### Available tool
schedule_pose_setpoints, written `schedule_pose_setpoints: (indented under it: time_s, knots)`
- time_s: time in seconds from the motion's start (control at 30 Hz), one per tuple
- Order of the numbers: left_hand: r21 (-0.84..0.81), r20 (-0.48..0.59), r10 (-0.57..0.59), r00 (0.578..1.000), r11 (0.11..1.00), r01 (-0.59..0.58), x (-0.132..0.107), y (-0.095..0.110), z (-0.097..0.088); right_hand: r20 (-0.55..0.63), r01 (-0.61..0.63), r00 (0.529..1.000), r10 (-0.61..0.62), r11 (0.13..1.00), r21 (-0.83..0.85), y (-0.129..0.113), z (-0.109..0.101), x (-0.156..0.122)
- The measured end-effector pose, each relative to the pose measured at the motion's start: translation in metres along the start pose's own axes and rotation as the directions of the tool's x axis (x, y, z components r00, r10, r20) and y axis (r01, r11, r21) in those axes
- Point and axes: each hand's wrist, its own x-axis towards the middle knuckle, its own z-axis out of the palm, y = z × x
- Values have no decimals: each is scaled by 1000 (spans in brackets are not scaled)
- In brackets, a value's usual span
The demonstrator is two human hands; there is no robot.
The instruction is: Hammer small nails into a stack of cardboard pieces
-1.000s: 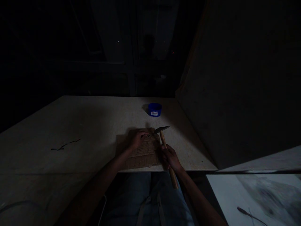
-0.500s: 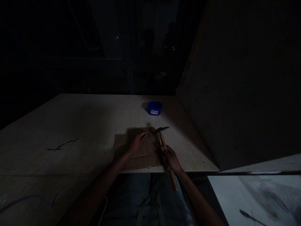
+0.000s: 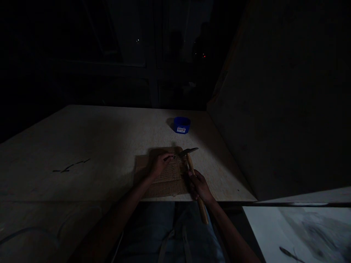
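The scene is very dark. My right hand [image 3: 199, 186] is closed round the wooden handle of a hammer [image 3: 192, 164], whose metal head hangs just over the far right part of a brown perforated board [image 3: 167, 180]. That board lies flat at the near edge of a pale table [image 3: 95, 146]. My left hand [image 3: 159, 164] rests on the board with its fingers pinched on a thin dark nail-like piece right under the hammer head.
A small blue round tub [image 3: 181, 125] stands on the table behind the board. Several thin dark pieces [image 3: 70, 167] lie at the table's left. A large upright panel [image 3: 274, 109] rises on the right. A white sheet [image 3: 298, 233] lies at lower right.
The hands, hammer and board have hardly moved. The view has drifted slightly, so the table appears a little higher in the picture.
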Motion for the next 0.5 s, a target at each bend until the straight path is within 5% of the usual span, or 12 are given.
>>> schedule_pose_setpoints:
  time_s: [0.5]
  knots:
    - [95,4,64,998,993,-64,-3,6,-2,-2,-13,1000,13,999,-37,-2,2,-1]
